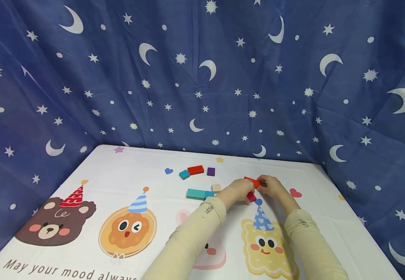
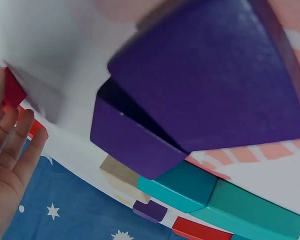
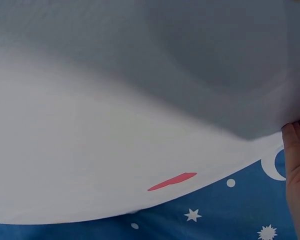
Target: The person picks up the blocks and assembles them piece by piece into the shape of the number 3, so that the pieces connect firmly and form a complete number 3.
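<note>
Head view: a crimson block [image 1: 251, 197] is pinched by the left hand [image 1: 240, 191] at the table [image 1: 142, 167]; a red block [image 1: 250, 180] just beyond is met at its right end by the right hand [image 1: 271, 187], grip kinda unreadable. Left wrist: two purple blocks [image 2: 210, 80] are seen up close. Right wrist: fingertips are cut off.

The white tabletop [image 1: 346, 217] (printed with cartoon faces [image 1: 132, 227]) is scattered with small blocks [image 1: 195, 194], red, blue, teal, purple and beige.
</note>
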{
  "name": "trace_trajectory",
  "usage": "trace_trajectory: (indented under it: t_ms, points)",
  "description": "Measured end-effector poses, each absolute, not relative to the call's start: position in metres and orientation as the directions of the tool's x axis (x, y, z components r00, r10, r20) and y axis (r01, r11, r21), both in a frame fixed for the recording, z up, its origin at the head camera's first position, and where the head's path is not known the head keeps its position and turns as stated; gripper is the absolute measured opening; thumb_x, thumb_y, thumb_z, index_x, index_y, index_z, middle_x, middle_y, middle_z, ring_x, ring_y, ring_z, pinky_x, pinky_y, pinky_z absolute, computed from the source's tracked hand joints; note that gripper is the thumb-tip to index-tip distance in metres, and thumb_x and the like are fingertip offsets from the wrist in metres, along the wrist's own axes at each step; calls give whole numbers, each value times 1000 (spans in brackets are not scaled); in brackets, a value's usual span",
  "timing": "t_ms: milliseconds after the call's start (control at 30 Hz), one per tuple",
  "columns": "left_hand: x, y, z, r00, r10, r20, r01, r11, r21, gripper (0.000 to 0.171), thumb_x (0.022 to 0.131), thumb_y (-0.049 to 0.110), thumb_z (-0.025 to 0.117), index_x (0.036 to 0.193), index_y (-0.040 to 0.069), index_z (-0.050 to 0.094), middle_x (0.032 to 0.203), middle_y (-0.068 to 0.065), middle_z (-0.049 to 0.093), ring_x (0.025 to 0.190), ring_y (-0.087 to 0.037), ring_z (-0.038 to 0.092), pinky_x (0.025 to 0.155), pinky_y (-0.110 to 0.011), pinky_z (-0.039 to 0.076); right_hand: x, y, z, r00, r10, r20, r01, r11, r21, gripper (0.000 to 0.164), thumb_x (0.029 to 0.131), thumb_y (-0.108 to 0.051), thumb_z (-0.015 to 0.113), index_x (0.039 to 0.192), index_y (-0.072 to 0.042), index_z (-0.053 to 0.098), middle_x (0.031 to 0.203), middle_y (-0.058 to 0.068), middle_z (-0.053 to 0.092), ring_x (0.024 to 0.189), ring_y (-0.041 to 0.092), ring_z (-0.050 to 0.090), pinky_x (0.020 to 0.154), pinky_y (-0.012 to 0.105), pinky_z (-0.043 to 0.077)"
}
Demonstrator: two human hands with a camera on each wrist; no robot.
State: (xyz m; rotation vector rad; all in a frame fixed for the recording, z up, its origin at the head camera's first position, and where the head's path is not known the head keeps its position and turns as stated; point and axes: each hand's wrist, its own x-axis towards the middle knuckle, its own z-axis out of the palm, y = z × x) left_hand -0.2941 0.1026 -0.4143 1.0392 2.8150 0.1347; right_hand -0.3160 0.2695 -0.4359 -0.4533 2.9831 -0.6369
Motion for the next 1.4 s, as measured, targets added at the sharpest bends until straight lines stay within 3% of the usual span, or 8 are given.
trace_trajectory:
  t_ms: [167, 300, 433, 767, 1100, 1400]
  points:
    - [-296, 102, -416, -758, 648, -81, 640, 761, 101, 24, 78, 17, 77, 101, 15, 71, 93, 4, 70, 78, -11, 54, 77, -16, 45, -315, 267, -434, -960, -281, -14, -249, 871, -424, 33, 80, -2, 67, 109, 9, 58, 103, 25, 64, 91, 33, 61, 89, 46, 49]
    - [-294, 101, -416, -741, 666, -85, 658, 746, 103, 23, 80, 19, 75, 103, 14, 71, 93, 5, 70, 79, -11, 55, 80, -17, 46, -314, 266, -435, -965, -263, -16, -231, 873, -430, 35, 81, -2, 66, 114, 8, 57, 108, 28, 63, 97, 36, 61, 92, 47, 48]
    - [-293, 100, -418, -724, 685, -86, 672, 727, 139, 24, 82, 19, 74, 106, 17, 72, 94, 5, 70, 81, -11, 56, 82, -17, 46, -314, 265, -435, -967, -254, -2, -229, 878, -420, 29, 82, -3, 66, 108, 9, 59, 106, 26, 64, 99, 37, 60, 93, 49, 47]
    - [-292, 86, -417, -735, 672, -85, 634, 727, 263, 16, 76, 24, 78, 82, 11, 70, 68, 5, 61, 67, -9, 50, 64, -16, 41, -312, 253, -434, -984, -176, -34, -148, 904, -401, 29, 81, -11, 70, 102, 5, 59, 96, 20, 65, 83, 27, 56, 86, 44, 50]
    - [-289, 71, -405, -706, 707, -38, 664, 680, 311, 15, 75, 16, 77, 88, 9, 73, 74, 4, 62, 68, -8, 48, 60, -14, 39, -313, 251, -433, -987, -158, 4, -148, 916, -372, 27, 82, -9, 70, 103, 6, 59, 92, 19, 65, 81, 28, 56, 87, 45, 49]
    - [-283, 58, -403, -658, 752, 35, 716, 611, 338, 24, 77, 23, 78, 94, 7, 73, 82, 1, 66, 70, -6, 49, 62, -11, 39, -312, 251, -440, -987, -157, 23, -155, 917, -367, 28, 83, -12, 69, 103, 5, 60, 91, 18, 65, 80, 27, 56, 84, 45, 49]
